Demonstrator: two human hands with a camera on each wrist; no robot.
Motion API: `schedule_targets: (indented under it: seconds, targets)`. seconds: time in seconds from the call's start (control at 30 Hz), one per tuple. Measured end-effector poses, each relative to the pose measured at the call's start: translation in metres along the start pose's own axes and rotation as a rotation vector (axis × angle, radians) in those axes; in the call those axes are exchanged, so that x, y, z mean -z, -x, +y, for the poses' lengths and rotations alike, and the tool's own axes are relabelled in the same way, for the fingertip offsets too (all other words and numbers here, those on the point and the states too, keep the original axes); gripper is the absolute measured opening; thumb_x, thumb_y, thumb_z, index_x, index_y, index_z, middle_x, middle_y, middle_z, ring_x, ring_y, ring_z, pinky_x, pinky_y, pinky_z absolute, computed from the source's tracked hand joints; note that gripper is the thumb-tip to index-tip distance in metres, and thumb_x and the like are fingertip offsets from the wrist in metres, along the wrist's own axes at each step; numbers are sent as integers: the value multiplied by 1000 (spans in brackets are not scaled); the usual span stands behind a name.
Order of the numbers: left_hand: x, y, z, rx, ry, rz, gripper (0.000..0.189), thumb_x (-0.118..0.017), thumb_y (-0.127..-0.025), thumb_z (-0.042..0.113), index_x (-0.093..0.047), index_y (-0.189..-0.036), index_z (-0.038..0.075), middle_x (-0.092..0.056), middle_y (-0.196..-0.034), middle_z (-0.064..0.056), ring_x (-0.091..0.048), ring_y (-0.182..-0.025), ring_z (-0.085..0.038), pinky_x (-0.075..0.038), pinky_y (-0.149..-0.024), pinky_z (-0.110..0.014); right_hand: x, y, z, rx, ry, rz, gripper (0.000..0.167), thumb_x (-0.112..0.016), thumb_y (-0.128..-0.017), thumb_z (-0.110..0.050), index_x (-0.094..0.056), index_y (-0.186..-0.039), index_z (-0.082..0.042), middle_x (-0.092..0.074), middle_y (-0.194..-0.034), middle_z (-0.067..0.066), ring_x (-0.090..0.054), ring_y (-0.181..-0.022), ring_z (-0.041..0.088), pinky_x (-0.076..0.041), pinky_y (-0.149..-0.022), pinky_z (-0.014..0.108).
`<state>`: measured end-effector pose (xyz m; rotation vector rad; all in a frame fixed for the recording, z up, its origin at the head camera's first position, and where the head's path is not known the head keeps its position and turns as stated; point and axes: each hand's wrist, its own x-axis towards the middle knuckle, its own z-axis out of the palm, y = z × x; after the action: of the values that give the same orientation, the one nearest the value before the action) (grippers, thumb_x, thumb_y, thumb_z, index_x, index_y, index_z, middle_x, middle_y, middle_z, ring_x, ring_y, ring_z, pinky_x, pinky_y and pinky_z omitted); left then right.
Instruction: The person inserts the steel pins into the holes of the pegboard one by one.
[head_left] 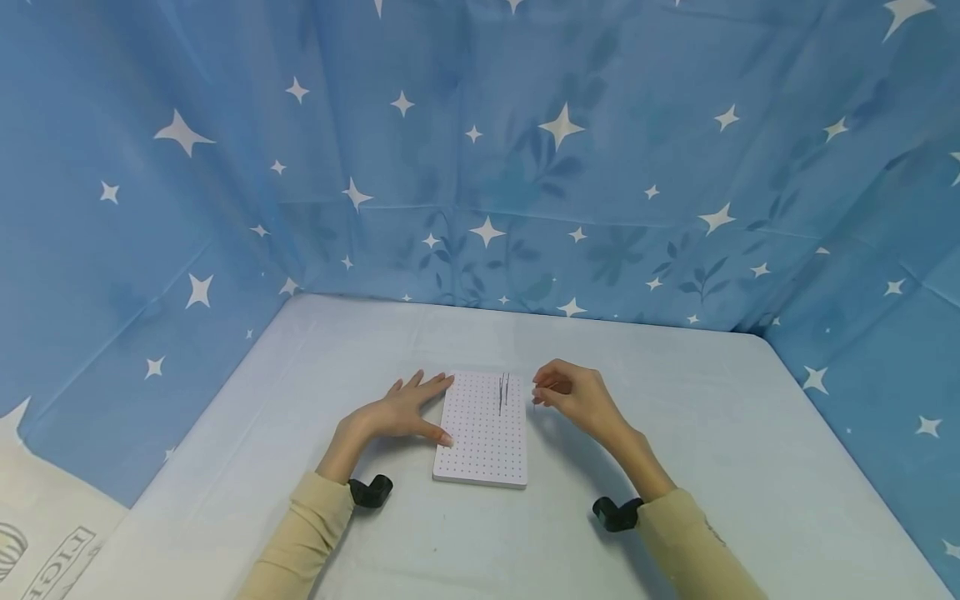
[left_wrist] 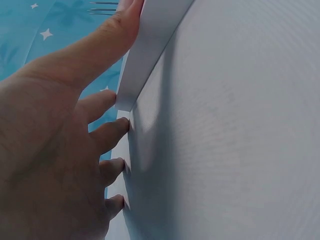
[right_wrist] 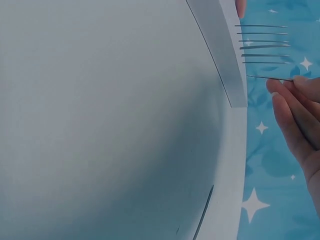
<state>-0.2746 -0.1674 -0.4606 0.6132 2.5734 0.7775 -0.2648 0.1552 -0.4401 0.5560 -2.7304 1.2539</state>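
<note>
A white board with rows of small holes lies flat on the table. Several thin dark needles stand upright in its far right part. With fingers spread, my left hand rests at the board's left side, its thumb on the near left edge and its index fingertip at the far left corner. My right hand is beside the board's right edge, pinching a thin needle between thumb and fingers. In the right wrist view, the free tip of that needle points toward the board's top face, alongside the standing row.
Another thin dark needle lies on the white tabletop near the right hand. A blue curtain with white stars hangs behind and beside the table. Black wrist cameras sit at both cuffs. Printed cloth shows at lower left.
</note>
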Motion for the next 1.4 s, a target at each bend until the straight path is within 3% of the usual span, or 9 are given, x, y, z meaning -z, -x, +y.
schedule_targets:
  seconds: [0.4, 1.0, 1.4]
  targets:
    - [0, 1, 0, 6, 10, 6, 108, -86, -79, 50, -27, -165, 19, -19, -172, -8, -2, -160, -41, 2, -128, -61, -11, -8, -9, -12, -27, -4, 16, -78, -90, -4, -71, -103, -5, -77, -94, 4, -76, -81, 16, -64, -79, 34]
    - [-1, 1, 1, 12, 18, 3, 109, -86, -79, 50, -27, -165, 19, -19, -172, -8, -2, -160, -41, 2, -129, -60, -26, -14, -12, 5, -92, -1, 14, -78, -88, -1, -70, -96, -10, -77, -90, 2, -76, -81, 15, -60, -71, 25]
    - [0, 1, 2, 9, 6, 3, 109, -85, -79, 51, -26, -165, 18, -20, -172, -9, -3, -159, -42, 1, -128, -61, -30, -14, -10, 25, -53, -22, 13, -79, -89, -3, -70, -95, -11, -77, -92, 8, -74, -81, 11, -60, -72, 23]
